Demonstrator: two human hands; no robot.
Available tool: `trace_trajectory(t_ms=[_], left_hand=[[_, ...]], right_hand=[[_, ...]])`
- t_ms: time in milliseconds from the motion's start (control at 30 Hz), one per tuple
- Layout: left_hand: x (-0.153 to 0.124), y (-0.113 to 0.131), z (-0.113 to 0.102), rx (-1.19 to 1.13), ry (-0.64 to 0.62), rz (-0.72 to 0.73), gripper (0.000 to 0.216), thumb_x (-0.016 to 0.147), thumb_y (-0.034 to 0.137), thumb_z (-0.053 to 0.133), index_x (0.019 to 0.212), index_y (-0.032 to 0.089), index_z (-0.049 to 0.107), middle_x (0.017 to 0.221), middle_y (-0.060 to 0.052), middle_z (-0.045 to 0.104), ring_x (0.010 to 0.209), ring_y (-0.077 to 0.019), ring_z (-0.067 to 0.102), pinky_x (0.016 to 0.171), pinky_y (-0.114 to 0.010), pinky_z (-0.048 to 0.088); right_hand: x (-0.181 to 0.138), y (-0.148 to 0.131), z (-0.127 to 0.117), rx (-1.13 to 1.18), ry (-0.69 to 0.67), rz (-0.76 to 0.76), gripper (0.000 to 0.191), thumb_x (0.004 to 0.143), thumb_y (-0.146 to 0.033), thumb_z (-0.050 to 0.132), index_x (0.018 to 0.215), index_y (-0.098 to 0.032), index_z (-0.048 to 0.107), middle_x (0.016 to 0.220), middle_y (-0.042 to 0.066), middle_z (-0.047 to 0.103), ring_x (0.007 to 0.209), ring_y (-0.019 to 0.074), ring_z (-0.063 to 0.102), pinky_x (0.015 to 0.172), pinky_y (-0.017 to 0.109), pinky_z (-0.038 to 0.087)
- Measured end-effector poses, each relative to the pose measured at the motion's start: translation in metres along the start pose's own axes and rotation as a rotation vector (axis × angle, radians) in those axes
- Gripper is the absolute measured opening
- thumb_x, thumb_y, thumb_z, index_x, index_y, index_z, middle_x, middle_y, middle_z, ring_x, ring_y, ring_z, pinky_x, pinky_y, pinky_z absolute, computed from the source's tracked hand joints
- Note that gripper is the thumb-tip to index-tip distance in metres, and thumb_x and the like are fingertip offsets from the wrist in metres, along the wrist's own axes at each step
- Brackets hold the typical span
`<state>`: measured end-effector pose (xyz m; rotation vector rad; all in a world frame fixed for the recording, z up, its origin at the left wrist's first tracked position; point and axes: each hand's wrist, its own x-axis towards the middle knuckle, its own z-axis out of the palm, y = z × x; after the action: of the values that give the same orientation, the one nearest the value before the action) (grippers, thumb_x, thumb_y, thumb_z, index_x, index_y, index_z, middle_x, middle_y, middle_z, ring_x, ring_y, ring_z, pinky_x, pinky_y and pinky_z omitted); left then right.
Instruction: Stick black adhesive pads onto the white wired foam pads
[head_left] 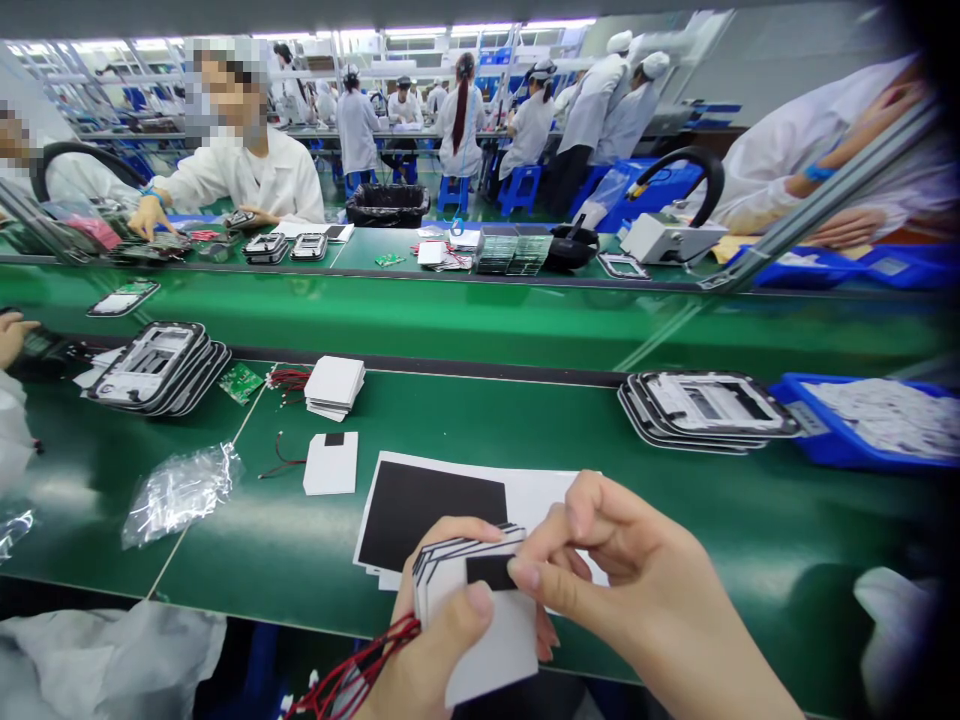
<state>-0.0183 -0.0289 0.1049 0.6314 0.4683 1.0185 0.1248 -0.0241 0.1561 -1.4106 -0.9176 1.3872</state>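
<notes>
My left hand (439, 640) grips a stack of thin white square panels (495, 650), its thumb pressed on the top one. Red and black wires (360, 665) with small white plugs trail from the stack's left side. A black sticker (487, 572) lies across the top panel's upper edge. My right hand (600, 560) pinches that sticker's right end between thumb and forefinger. Under and beyond my hands are white sheets (540, 490) with a large black sticker area (435, 510). One white panel with a black patch (331, 465) lies flat on the left.
A pile of similar panels (335, 385) stands behind. Black-rimmed frames are stacked at left (157, 370) and right (705, 410), near a blue tray (877, 420). Clear plastic bags (180, 490) and a green circuit board (241, 382) lie left. A conveyor (450, 315) runs across; co-workers sit beyond.
</notes>
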Motion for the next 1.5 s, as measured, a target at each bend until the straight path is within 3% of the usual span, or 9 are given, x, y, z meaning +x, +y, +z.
trace_trajectory(t_ms=[600, 833, 1000, 1167, 1267, 1367, 1500], left_hand=[[0.001, -0.007, -0.013, 0.036, 0.141, -0.112, 0.034, 0.081, 0.039, 0.069, 0.109, 0.023, 0.057, 0.101, -0.007, 0.071, 0.078, -0.021, 0.07, 0.065, -0.027, 0.049], [0.003, -0.008, -0.014, 0.005, 0.145, -0.109, 0.033, 0.082, 0.037, 0.067, 0.111, 0.023, 0.056, 0.1, -0.006, 0.071, 0.082, -0.0212, 0.069, 0.07, -0.029, 0.049], [0.005, -0.009, -0.016, 0.059, 0.184, -0.131, 0.039, 0.08, 0.043, 0.068, 0.11, 0.02, 0.058, 0.098, -0.007, 0.071, 0.081, -0.0219, 0.069, 0.069, -0.029, 0.049], [0.007, -0.009, -0.017, 0.074, 0.172, -0.133, 0.041, 0.08, 0.044, 0.067, 0.112, 0.02, 0.058, 0.082, -0.005, 0.071, 0.07, -0.0212, 0.068, 0.07, -0.033, 0.051], [0.008, -0.008, -0.016, 0.144, 0.227, -0.072, 0.031, 0.082, 0.037, 0.068, 0.109, 0.022, 0.061, 0.096, -0.005, 0.072, 0.08, -0.0209, 0.068, 0.077, -0.031, 0.051], [0.01, -0.007, -0.017, 0.18, 0.23, -0.019, 0.028, 0.082, 0.035, 0.069, 0.106, 0.021, 0.063, 0.104, -0.007, 0.071, 0.085, -0.022, 0.068, 0.077, -0.031, 0.051], [0.015, -0.01, -0.024, 0.179, 0.18, 0.005, 0.031, 0.082, 0.038, 0.068, 0.107, 0.02, 0.061, 0.09, -0.006, 0.073, 0.082, -0.0225, 0.068, 0.078, -0.033, 0.05]], right_hand=[[-0.005, 0.012, 0.012, 0.003, 0.157, -0.094, 0.043, 0.069, -0.035, 0.08, 0.062, -0.024, 0.039, 0.064, 0.0, 0.064, 0.052, 0.0133, 0.049, 0.041, 0.025, 0.045], [-0.002, 0.019, 0.014, -0.079, 0.193, -0.176, 0.038, 0.072, -0.031, 0.077, 0.06, -0.022, 0.042, 0.065, 0.001, 0.065, 0.056, 0.0139, 0.048, 0.046, 0.025, 0.043], [0.002, 0.021, 0.014, -0.122, 0.178, -0.182, 0.038, 0.074, -0.032, 0.075, 0.059, -0.022, 0.042, 0.067, 0.003, 0.065, 0.06, 0.0156, 0.05, 0.047, 0.026, 0.043], [0.004, 0.024, 0.014, -0.149, 0.145, -0.152, 0.038, 0.077, -0.037, 0.072, 0.059, -0.023, 0.042, 0.069, 0.003, 0.063, 0.06, 0.016, 0.047, 0.048, 0.029, 0.043], [0.007, 0.032, 0.013, -0.196, 0.132, -0.177, 0.04, 0.079, -0.039, 0.07, 0.057, -0.023, 0.041, 0.069, 0.003, 0.061, 0.059, 0.0154, 0.046, 0.05, 0.029, 0.043], [0.015, 0.041, 0.009, -0.218, 0.141, -0.193, 0.042, 0.077, -0.042, 0.072, 0.058, -0.022, 0.04, 0.06, -0.001, 0.049, 0.054, 0.0132, 0.045, 0.049, 0.027, 0.039], [0.03, 0.048, 0.002, -0.11, -0.022, -0.079, 0.046, 0.071, -0.046, 0.077, 0.063, -0.022, 0.038, 0.054, -0.007, 0.038, 0.047, 0.0106, 0.045, 0.045, 0.024, 0.037]])
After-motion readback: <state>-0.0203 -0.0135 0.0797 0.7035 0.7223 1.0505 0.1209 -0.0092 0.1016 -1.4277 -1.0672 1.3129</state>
